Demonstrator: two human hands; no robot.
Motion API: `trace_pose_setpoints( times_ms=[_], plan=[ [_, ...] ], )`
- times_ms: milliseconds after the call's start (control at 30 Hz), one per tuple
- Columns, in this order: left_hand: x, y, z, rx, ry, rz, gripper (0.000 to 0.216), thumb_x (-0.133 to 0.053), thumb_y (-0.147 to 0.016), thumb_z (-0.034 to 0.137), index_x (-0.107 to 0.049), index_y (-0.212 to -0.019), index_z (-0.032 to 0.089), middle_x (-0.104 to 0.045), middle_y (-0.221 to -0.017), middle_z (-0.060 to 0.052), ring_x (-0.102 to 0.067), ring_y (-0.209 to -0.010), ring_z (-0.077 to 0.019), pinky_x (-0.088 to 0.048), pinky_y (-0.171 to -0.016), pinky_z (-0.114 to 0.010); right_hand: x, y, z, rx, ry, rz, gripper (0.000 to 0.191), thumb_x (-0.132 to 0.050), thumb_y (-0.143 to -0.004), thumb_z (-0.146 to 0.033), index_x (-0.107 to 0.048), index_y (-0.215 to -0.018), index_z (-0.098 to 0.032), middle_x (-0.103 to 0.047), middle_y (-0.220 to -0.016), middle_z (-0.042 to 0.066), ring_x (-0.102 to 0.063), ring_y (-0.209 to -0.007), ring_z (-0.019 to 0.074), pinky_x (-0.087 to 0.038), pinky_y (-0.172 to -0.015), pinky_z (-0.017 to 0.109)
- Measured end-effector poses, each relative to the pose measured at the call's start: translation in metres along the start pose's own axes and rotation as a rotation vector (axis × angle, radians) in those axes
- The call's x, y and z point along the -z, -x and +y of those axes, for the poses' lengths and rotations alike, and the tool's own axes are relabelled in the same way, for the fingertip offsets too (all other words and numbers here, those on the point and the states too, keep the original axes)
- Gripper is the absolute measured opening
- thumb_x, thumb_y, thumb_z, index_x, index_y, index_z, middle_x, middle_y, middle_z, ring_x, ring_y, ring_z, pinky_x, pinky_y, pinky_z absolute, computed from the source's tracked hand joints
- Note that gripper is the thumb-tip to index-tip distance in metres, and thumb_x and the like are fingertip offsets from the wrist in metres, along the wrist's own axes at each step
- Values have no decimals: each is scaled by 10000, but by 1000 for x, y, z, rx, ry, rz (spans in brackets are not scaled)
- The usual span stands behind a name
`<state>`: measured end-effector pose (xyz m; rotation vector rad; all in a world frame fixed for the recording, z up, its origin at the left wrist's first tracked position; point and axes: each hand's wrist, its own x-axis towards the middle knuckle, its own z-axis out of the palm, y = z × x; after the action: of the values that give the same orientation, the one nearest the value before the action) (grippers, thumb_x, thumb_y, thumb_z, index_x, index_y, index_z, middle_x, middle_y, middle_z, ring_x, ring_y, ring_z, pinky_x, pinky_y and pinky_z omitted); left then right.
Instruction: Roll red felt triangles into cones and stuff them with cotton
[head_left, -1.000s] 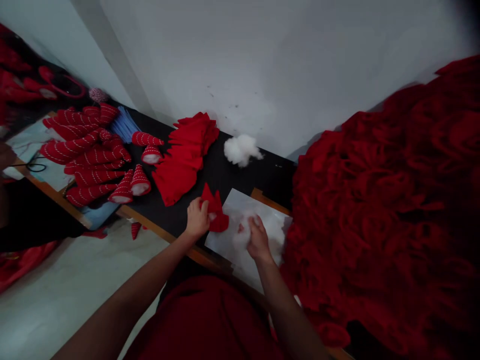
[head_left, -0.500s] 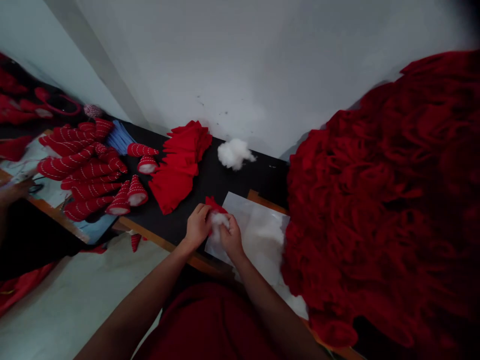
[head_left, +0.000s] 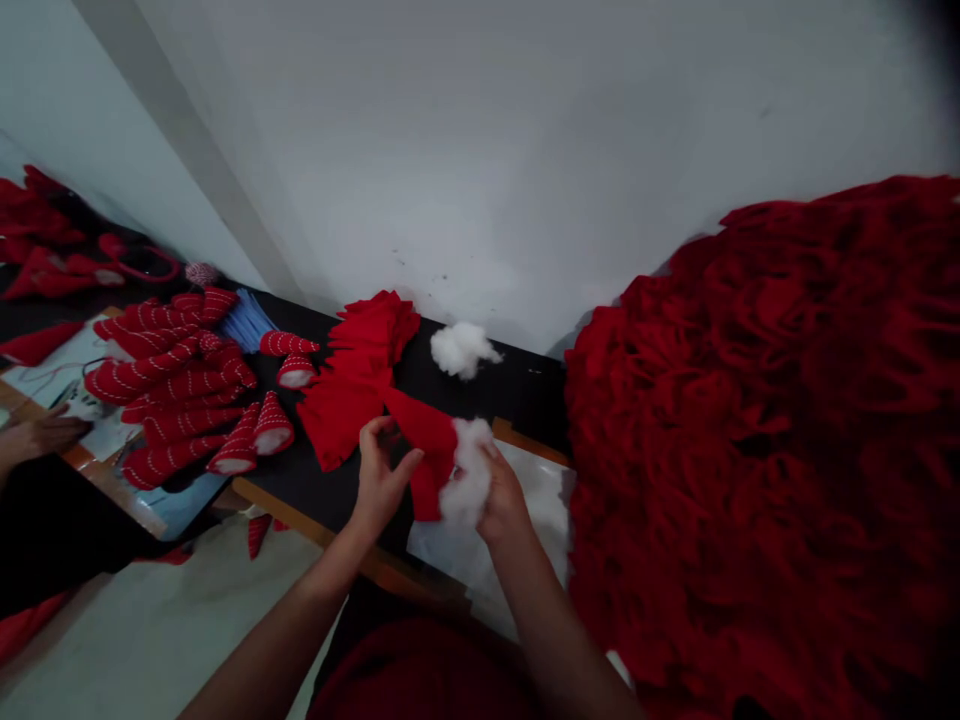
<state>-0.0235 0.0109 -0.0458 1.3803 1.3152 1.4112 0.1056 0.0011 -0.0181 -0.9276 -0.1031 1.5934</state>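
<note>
From the head camera, the person's left hand (head_left: 379, 480) and right hand (head_left: 506, 495) are close together above the dark tabletop (head_left: 487, 395), not touching each other. The right hand pinches a red felt cone (head_left: 424, 450) at its open end, where a tuft of white stuffing (head_left: 465, 475) bulges out. The left hand's curled fingers (head_left: 394, 462) sit just beside the cone; whether they touch it is hard to tell. The cone hangs over a white sheet (head_left: 525, 530) at the tabletop's near edge.

Much of the work looks done: a pile of white-striped red cones (head_left: 180, 385) lies to the left, several with white-filled mouths. Much also looks left: a stack of plain red felt pieces (head_left: 352, 385) sits unfilled beside a loose wad of stuffing (head_left: 461, 350), and a huge heap of red fabric (head_left: 750, 450) fills the right side.

A co-worker's hand (head_left: 37, 435) rests at far left on a paper-covered board (head_left: 67, 385). A white wall (head_left: 525, 150) rises behind the tabletop, and a pale floor (head_left: 150, 625) shows below it.
</note>
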Motion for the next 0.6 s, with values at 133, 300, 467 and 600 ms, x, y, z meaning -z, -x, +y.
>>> trace_pose_setpoints(
  times_ms=[133,300,467,600],
  plan=[
    [-8,-10,11,315,684,-177,615,-645,-636,396,-413,-1171,200,-551,-1083,-99,-537,-986,-225,-440,-832,-350,-14,16,-3,-177,-9,-133,277,-732,-522,-332,-541,-663,-189,-543,-440,-59,-504,-370,93,-381,-333,175],
    [-17,-28,25,708,1044,-23,318,-595,-709,374,-558,-965,189,-643,-800,-42,-618,-768,-197,-494,-672,-322,-18,33,-14,-98,72,-164,322,-694,-593,-296,-563,-869,-194,-617,-571,-39,-497,-386,83,-397,-373,179],
    [-13,-38,19,962,1143,114,320,-511,-772,421,-608,-805,118,-655,-693,-61,-618,-621,-173,-502,-627,-313,0,35,-19,340,552,-7,252,-603,-685,-288,-553,-916,-200,-624,-707,-13,-555,-550,115,-457,-510,225],
    [-22,-36,24,973,1193,145,302,-523,-773,402,-618,-770,115,-657,-668,-46,-617,-614,-158,-502,-654,-292,8,18,-8,1040,1104,30,205,-493,-709,-146,-599,-878,-191,-576,-908,52,-550,-859,174,-469,-762,317]
  ],
)
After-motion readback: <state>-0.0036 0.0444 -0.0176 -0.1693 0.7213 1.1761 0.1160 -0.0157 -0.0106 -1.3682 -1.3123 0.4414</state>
